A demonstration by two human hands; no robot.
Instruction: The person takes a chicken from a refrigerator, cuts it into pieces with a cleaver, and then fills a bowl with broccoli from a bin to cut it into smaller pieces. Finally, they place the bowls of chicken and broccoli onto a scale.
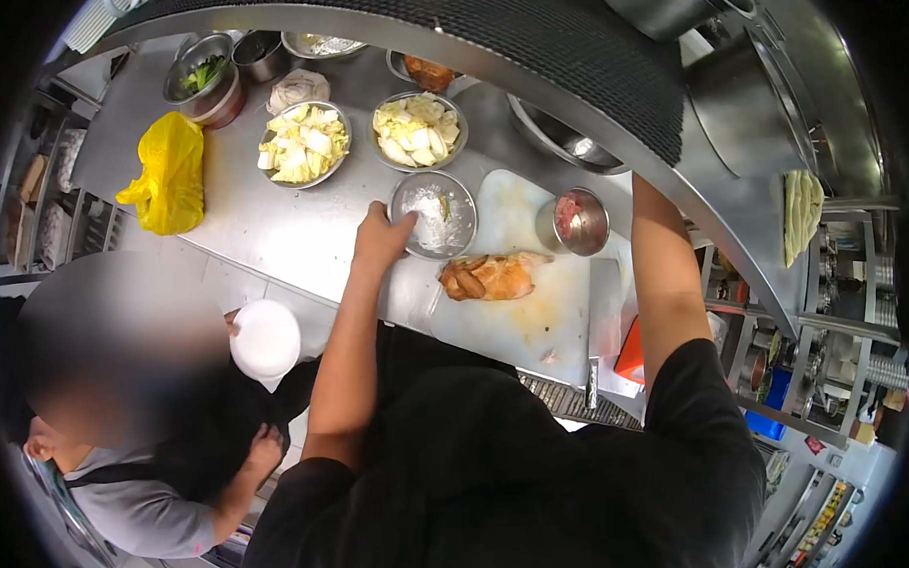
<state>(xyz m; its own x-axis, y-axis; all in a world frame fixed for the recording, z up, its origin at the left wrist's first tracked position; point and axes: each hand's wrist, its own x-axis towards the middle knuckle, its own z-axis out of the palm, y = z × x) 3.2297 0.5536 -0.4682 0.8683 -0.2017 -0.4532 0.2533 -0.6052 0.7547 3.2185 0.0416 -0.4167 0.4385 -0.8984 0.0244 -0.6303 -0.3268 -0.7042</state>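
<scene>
My left hand (381, 238) holds the left rim of a metal bowl (460, 246) dusted with white powder, a small green-yellow scrap inside. My right forearm (664, 267) reaches up under the overhead shelf, which hides the hand. Just below the bowl, a browned piece of poultry (494, 278) lies on the white cutting board (566, 325). A small metal bowl (595, 224) with pink raw meat stands at the board's upper right. To the right of the poultry lies a cleaver (604, 309), its handle toward me.
Two bowls of cut cabbage (305, 144) (419, 130) stand behind. A yellow plastic bag (170, 174) sits at the left. The overhead shelf (567, 70) arches above the counter. At left, a co-worker holds a white round container (265, 339).
</scene>
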